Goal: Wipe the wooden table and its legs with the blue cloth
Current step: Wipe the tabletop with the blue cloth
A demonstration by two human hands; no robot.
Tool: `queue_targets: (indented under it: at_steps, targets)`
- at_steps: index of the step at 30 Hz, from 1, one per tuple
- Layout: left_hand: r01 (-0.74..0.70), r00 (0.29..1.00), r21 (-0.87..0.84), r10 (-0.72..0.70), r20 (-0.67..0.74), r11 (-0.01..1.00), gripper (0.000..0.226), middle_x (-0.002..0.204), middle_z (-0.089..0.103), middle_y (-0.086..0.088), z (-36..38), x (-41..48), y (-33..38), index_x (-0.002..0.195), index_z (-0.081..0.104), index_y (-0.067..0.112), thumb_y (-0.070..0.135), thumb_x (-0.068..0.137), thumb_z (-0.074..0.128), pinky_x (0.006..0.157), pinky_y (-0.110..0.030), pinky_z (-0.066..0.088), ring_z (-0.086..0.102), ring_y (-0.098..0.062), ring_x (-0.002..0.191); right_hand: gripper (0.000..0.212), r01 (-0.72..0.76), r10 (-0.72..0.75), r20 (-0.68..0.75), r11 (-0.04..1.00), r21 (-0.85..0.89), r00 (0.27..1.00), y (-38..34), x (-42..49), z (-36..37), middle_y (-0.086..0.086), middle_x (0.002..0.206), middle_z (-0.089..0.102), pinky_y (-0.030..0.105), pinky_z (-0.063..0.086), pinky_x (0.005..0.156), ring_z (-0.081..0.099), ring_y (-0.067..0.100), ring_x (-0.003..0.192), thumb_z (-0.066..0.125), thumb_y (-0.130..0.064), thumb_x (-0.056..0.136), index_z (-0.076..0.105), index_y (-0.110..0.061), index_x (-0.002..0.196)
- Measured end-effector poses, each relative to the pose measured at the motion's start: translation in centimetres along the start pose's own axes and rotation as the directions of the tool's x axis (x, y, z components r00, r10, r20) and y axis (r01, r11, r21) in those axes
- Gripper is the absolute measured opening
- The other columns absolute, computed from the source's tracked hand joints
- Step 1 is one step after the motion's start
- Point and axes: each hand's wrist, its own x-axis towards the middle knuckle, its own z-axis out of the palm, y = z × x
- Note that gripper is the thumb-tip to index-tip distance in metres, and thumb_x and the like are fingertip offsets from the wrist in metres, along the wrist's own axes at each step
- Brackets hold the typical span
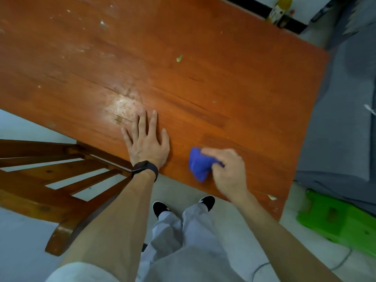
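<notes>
Blue bunched cloth (198, 164), pinched by right hand (228, 171), wipes orange wooden table (203, 78) (specks remain; legs unwiped); left hand (147, 142) presses flat, fingers spread.

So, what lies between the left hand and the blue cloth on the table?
Nothing: the head view shows only bare wood of the table between the flat left hand and the blue cloth.

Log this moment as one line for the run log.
step: tabletop wipe | right hand: grips cloth on table near front edge | left hand: flat on table | speck: farther out, unwiped
</notes>
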Motion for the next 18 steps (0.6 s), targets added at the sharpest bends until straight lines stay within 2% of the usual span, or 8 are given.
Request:
queue_targets:
  at_steps: [2,5,8,11,13,15,16,18]
  targets:
    - [-0.001,1.0,0.002,0.001,-0.013,1.0,0.064,0.167,0.002,0.006,0.1,0.0,0.1,0.157,0.012,0.04,0.053,0.097,0.032,0.122,-0.054,-0.005,-0.005,-0.016,0.153,0.058,-0.131,0.116,-0.175,0.989,-0.073,0.978,1.8,3.7,-1.9,-0.01,0.126,0.065,0.03,0.038,0.105,0.056,0.02,0.116,0.046,-0.01,0.071,0.068,-0.025,0.123]
    - [-0.011,1.0,0.009,0.011,-0.014,1.0,0.064,0.167,0.001,0.006,0.1,0.0,0.2,0.157,0.012,0.04,0.053,0.098,0.033,0.121,-0.053,-0.006,-0.006,-0.016,0.153,0.063,-0.221,0.178,-0.239,0.961,-0.168,0.954,2.6,3.8,-0.9,-0.007,0.143,0.053,0.031,0.033,0.103,0.047,0.023,0.126,0.046,-0.016,0.078,0.054,-0.026,0.139]
    - [0.007,1.0,0.025,-0.007,-0.006,1.0,0.065,0.167,-0.001,0.007,0.0,-0.4,-0.1,0.157,0.01,0.04,0.053,0.098,0.033,0.122,-0.053,-0.006,-0.006,-0.015,0.153,0.063,0.031,-0.045,-0.042,0.953,-0.301,0.998,1.1,-2.7,3.1,-0.013,0.148,0.047,0.038,0.04,0.091,0.046,0.021,0.12,0.052,-0.021,0.078,0.051,-0.032,0.14]
    - [0.007,1.0,0.038,-0.007,0.013,0.999,0.064,0.167,0.0,0.008,-0.3,-0.6,0.0,0.157,0.013,0.039,0.053,0.098,0.033,0.122,-0.053,-0.004,-0.006,-0.014,0.153,0.063,0.321,-0.249,0.293,0.918,-0.234,0.923,-0.4,-7.8,5.4,-0.025,0.149,0.039,0.038,0.046,0.088,0.043,0.014,0.119,0.056,-0.017,0.085,0.045,-0.04,0.143]
    - [0.006,1.0,0.051,-0.007,0.021,0.999,0.063,0.167,0.002,0.007,-0.5,-0.5,0.1,0.157,0.014,0.038,0.053,0.099,0.034,0.122,-0.053,-0.004,-0.004,-0.015,0.153,0.064,0.158,-0.165,0.408,0.986,0.051,0.898,-0.8,-7.5,4.2,-0.035,0.144,0.039,0.029,0.041,0.102,0.041,0.001,0.124,0.057,-0.008,0.089,0.046,-0.041,0.143]
    - [0.003,0.999,0.055,-0.005,0.032,0.999,0.063,0.167,0.004,0.006,-0.6,-0.4,0.4,0.157,0.014,0.039,0.051,0.099,0.035,0.122,-0.053,-0.005,-0.003,-0.016,0.153,0.065,0.001,-0.068,0.241,0.963,0.269,0.968,-0.5,-5.1,1.4,-0.033,0.136,0.047,0.019,0.035,0.109,0.044,-0.012,0.126,0.058,0.003,0.084,0.053,-0.032,0.139]
    - [0.002,0.999,0.056,-0.004,0.034,0.998,0.062,0.167,0.005,0.005,-0.6,-0.3,0.5,0.156,0.014,0.039,0.051,0.099,0.034,0.122,-0.053,-0.005,-0.003,-0.017,0.153,0.064,-0.017,-0.003,0.075,0.966,0.258,0.997,0.3,-3.5,-0.3,-0.029,0.134,0.05,0.015,0.032,0.109,0.045,-0.013,0.125,0.058,0.005,0.081,0.054,-0.026,0.138]
    - [-0.004,1.0,0.066,0.003,0.021,0.998,0.061,0.167,0.006,0.004,-0.4,-0.2,0.6,0.156,0.014,0.039,0.052,0.099,0.032,0.122,-0.053,-0.004,-0.002,-0.018,0.153,0.065,-0.081,0.094,-0.173,0.994,0.078,0.98,3.2,0.0,-4.0,-0.014,0.137,0.054,0.017,0.029,0.108,0.048,0.004,0.127,0.057,0.001,0.083,0.05,-0.027,0.141]
